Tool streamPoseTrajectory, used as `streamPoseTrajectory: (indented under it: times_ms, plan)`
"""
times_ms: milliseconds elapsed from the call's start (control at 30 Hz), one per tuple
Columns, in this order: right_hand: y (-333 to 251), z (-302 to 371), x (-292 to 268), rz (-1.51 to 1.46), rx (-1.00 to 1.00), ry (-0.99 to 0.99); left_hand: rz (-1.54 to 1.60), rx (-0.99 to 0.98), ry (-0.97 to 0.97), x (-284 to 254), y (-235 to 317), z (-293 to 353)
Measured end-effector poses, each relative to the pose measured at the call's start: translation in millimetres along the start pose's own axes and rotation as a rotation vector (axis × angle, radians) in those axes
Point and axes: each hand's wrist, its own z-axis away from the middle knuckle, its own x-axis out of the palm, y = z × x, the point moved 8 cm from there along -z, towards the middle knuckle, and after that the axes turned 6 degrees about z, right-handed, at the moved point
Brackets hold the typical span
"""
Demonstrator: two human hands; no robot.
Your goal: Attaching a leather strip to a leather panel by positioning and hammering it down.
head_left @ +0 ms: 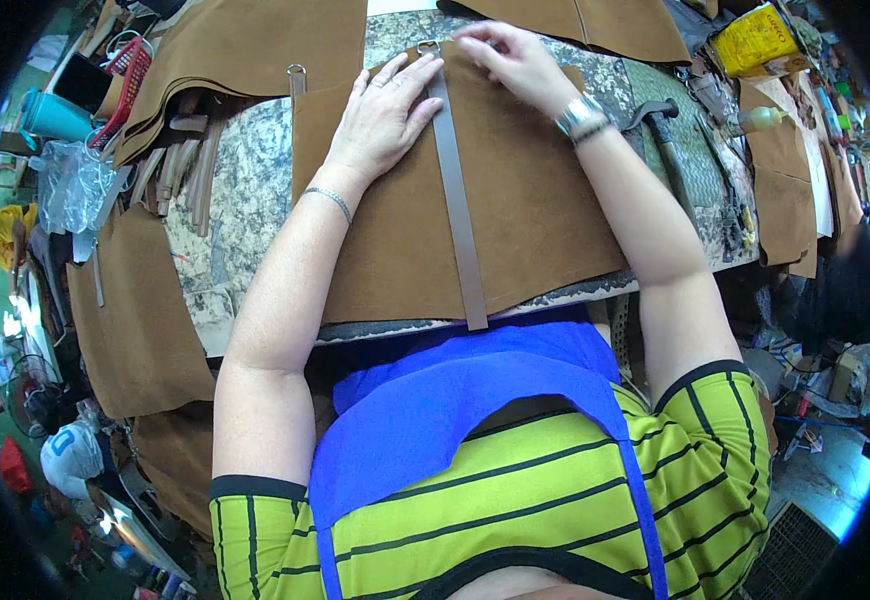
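A large brown leather panel (pixel 385 240) lies on the worn work surface in front of me. Down its middle runs a narrow grey-brown strap (pixel 460 220), its lower end hanging past the panel's near edge. A metal ring (pixel 429 46) sits at the strap's far end. My left hand (pixel 385 115) rests flat on the panel, fingertips by the ring and thumb against the strap. Just right of the ring, my right hand (pixel 505 62) has its fingers curled in above the panel's far edge; whatever they hold, if anything, is hidden. Another ringed strap end (pixel 297 78) shows at the panel's far left corner.
A hammer (pixel 670 150) lies on the right of the mottled work surface (pixel 245 180). Stacked brown leather pieces (pixel 245 45) lie far left, above several cut strips (pixel 180 165). A teal cup (pixel 55 115) and red basket (pixel 130 80) stand beyond. A yellow bag (pixel 755 42) sits far right.
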Motion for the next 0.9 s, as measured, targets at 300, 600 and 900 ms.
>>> streamPoseTrajectory:
  times_ms: [300,600,900]
  plan:
    - [-125.5,180.2,31.7,0.335,-0.361,-0.340,-0.086,0.052,0.031,5.3,-9.5,-0.3]
    - [-135.7,214.3,45.0,0.398,-0.501,-0.233,0.046,0.026,-0.023,-5.2,6.3,-0.4]
    - [-177.0,209.2,7.0,0.395,-0.625,0.129,0.016,-0.032,-0.052,-1.6,-1.5,0.7]
